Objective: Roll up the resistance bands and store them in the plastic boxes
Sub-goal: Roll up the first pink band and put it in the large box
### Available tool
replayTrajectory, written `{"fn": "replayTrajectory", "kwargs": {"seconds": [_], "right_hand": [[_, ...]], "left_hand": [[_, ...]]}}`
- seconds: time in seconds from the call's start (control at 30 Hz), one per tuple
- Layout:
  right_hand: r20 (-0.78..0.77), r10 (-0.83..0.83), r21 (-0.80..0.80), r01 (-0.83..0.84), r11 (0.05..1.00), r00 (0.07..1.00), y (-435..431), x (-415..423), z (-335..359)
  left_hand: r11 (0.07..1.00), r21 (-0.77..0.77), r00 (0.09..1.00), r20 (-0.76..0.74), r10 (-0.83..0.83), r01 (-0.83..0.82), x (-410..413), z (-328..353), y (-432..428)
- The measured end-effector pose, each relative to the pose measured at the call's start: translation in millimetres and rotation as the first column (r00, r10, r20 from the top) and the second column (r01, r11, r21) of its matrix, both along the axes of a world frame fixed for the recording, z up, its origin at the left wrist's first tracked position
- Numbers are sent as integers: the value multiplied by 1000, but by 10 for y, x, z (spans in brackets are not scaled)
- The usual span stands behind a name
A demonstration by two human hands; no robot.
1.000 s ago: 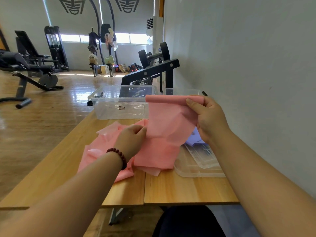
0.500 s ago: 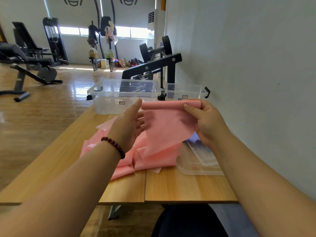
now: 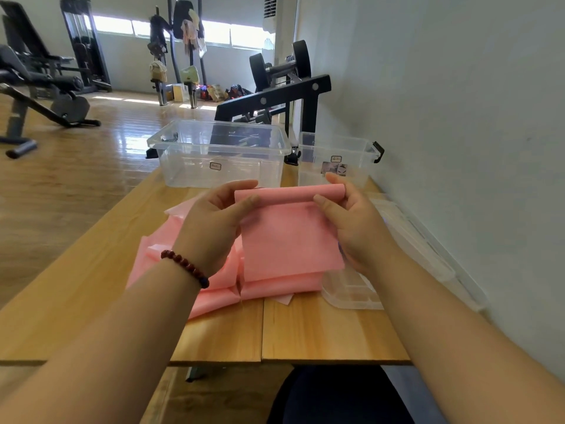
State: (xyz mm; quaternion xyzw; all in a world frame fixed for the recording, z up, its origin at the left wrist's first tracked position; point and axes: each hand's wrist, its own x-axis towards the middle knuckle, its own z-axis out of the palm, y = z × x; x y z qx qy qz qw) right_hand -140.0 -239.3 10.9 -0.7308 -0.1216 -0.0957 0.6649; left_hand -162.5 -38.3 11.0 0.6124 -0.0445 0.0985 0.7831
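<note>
Gym table point(image 3: 321, 332): both hands, left point(image 3: 214, 221) and right point(image 3: 354, 221), pinch band point(image 3: 290, 237) roll-start; next, keep rolling evenly toward box point(image 3: 220, 154).

my grips: two, my left grip point(image 3: 214, 221) and my right grip point(image 3: 351, 228).
pink resistance band point(image 3: 290, 240): one that i can count; the pink heap point(image 3: 153, 258) under it may be the same band or more, i cannot tell.
clear plastic boxes: two, a large box point(image 3: 195, 175) and a small box point(image 3: 357, 154).
clear lids: two as far as i can tell, a near lid point(image 3: 351, 295) and a long lid point(image 3: 425, 246) beyond it.
bead bracelet point(image 3: 186, 267): one, on my left wrist.
surface point(image 3: 321, 332): one, joined from two halves.
dumbbell rack point(image 3: 275, 96): one, with one dumbbell point(image 3: 281, 68) on top.
</note>
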Motion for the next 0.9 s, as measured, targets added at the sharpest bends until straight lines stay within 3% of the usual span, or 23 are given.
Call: {"fn": "replayTrajectory", "kwargs": {"seconds": [0.3, 0.43, 0.57, 0.9], "right_hand": [[-53, 22, -134, -29, 991, 998, 35, 64, -68], [-30, 56, -28, -57, 998, 998, 5, 56, -101], [-28, 109, 75, -107, 991, 994, -34, 33, -130], [-40, 133, 94, -129, 987, 990, -73, -59, -168]], "left_hand": [[999, 1, 998, 45, 34, -34, 30, -187, 105], [996, 94, 998, 57, 4, -9, 40, -264, 168], [996, 33, 996, -35, -76, 78, 14, -270, 164], [994, 79, 994, -74, -75, 81, -129, -314, 149]]}}
